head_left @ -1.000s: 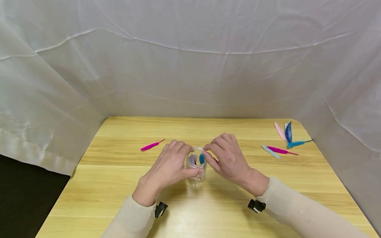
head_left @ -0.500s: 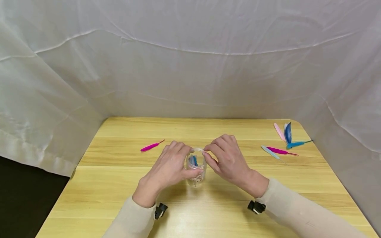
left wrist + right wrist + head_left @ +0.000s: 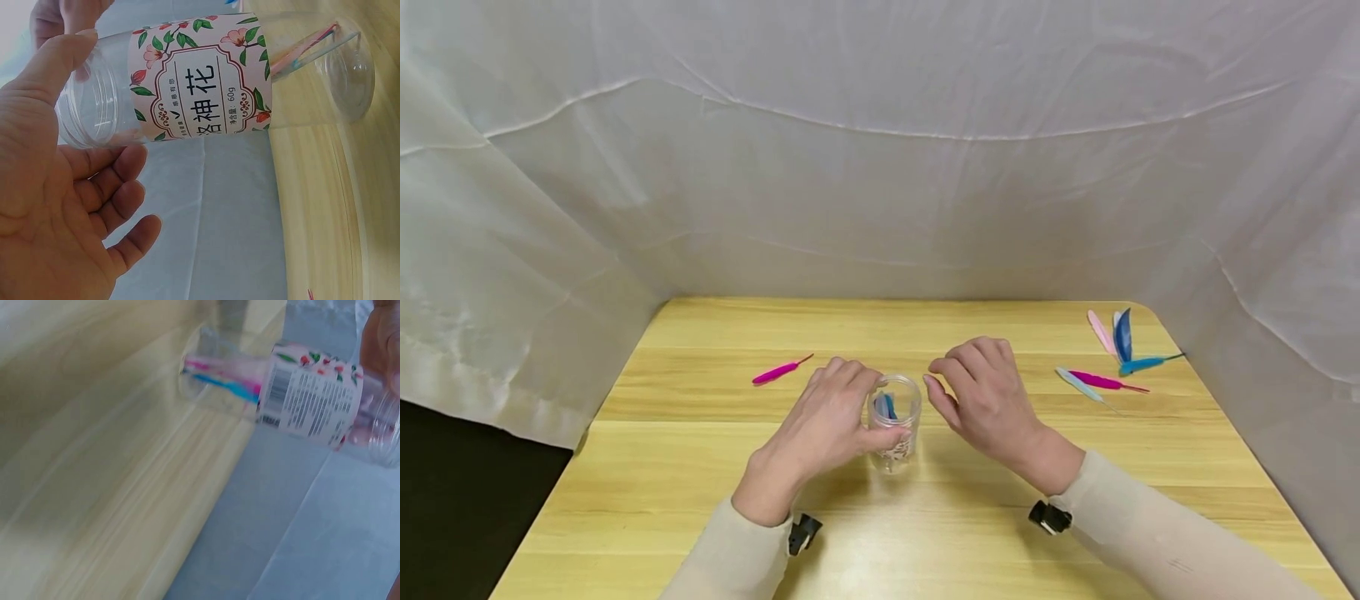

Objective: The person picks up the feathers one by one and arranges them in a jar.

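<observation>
1. Left hand (image 3: 827, 421) at 9 o'clock of clear jar (image 3: 894, 425), fingers wrapped around it.
2. Jar upright mid-table (image 3: 700, 433), feathers inside.
3. Right hand (image 3: 988, 396) at 3 o'clock, loosely curled, holding nothing, just beside rim.
4. Loose feathers (image 3: 1108, 358) far at 2 o'clock.

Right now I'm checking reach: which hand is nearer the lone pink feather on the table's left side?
Left. The left hand grips the jar just right of the feather; the right hand hovers beyond the jar.

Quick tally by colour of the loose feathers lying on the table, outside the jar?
Magenta feather: 2
Pale pink feather: 1
Dark blue feather: 1
Teal feather: 1
Light blue-grey feather: 1
Total: 6
</observation>
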